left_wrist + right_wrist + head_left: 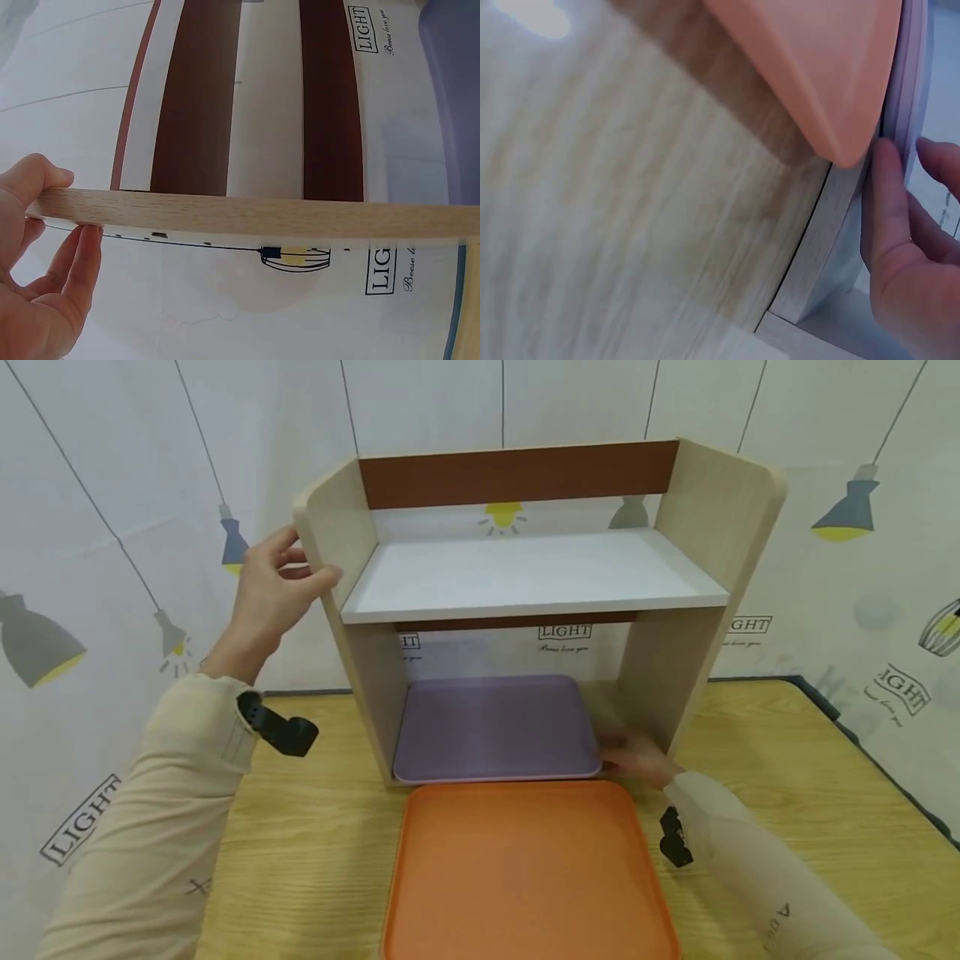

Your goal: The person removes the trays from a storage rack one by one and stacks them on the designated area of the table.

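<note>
A wooden shelf unit (536, 572) with a white middle board stands on the table. My left hand (273, 589) holds the front edge of its left side panel (247, 215), thumb on one face and fingers on the other; the same hand (45, 277) shows in the left wrist view. In the lower compartment lies a purple tray (495, 727). My right hand (637, 758) pinches this tray's right front corner; in the right wrist view the hand (915, 232) has thumb and fingers on either side of the stacked-looking purple rim (906, 82).
An orange tray (528, 872) lies directly in front of the shelf unit, its back edge close to the purple tray. The wood-grain table (300, 843) extends to both sides. A patterned white cloth (862, 593) hangs behind.
</note>
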